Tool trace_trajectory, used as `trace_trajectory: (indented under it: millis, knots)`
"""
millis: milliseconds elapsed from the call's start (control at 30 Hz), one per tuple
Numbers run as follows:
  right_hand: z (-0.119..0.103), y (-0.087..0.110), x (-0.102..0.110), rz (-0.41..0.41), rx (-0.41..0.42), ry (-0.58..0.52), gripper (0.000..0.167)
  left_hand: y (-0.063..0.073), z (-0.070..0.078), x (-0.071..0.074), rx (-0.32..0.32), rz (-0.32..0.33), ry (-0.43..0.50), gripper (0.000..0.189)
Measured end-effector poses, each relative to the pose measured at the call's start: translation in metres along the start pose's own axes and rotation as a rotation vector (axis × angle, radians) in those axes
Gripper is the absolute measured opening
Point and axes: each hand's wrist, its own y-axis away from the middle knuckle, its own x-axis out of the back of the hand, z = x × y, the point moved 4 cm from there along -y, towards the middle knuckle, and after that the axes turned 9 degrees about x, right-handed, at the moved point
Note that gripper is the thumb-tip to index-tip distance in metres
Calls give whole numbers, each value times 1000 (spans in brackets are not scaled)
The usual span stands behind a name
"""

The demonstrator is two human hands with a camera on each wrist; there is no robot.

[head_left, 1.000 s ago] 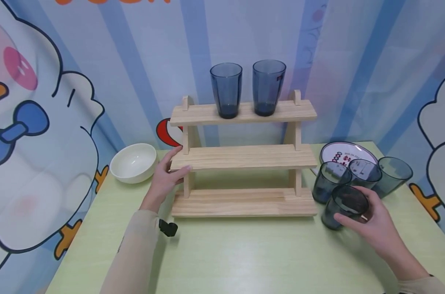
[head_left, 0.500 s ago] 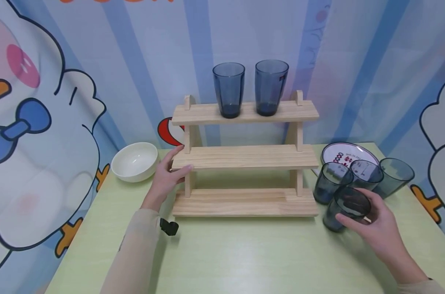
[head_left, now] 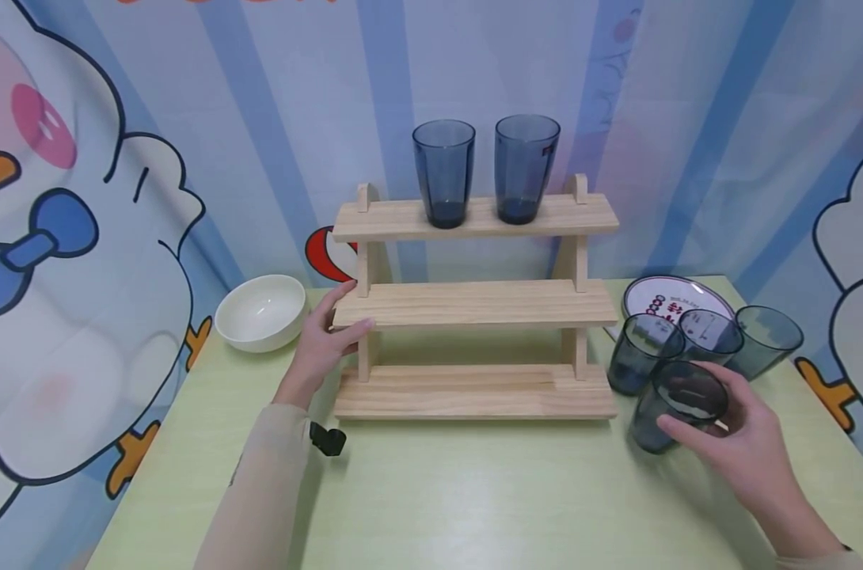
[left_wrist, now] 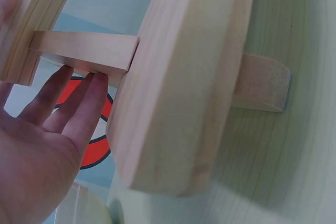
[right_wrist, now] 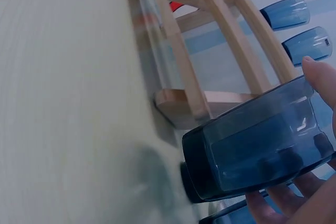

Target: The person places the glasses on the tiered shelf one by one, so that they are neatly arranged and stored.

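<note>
My left hand holds the left end of a three-tier wooden display shelf at its middle board. In the left wrist view, my fingers lie against the side support. On the right, my right hand grips a dark blue-grey drinking glass, thumb on the near side and fingers behind. The glass leans slightly, its base close over the table in the right wrist view. Two similar glasses, the left one and the right one, stand upright on the top board.
Just behind the held glass are three more: a near one, a middle one and a far-right one. A round white plate with red print lies behind them. To the left is a white bowl. A printed curtain hangs behind.
My right hand has drawn the held glass slightly toward me and to the right, away from the other glasses. The left hand keeps its place on the shelf.
</note>
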Motion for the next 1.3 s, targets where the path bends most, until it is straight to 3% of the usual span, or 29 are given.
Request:
trace_trajectory:
  millis: [567, 833, 1300]
  knots:
    - [-49, -14, -3, -7, 98, -158, 80, 2, 2, -1, 9, -4, -1, 75]
    - [-71, -28, -18, -25, 150, -173, 80, 1, 1, -1, 10, -6, 3, 75]
    - [-110, -68, -49, -90, 237, -345, 73, 2, 1, -1, -4, -3, 3, 74]
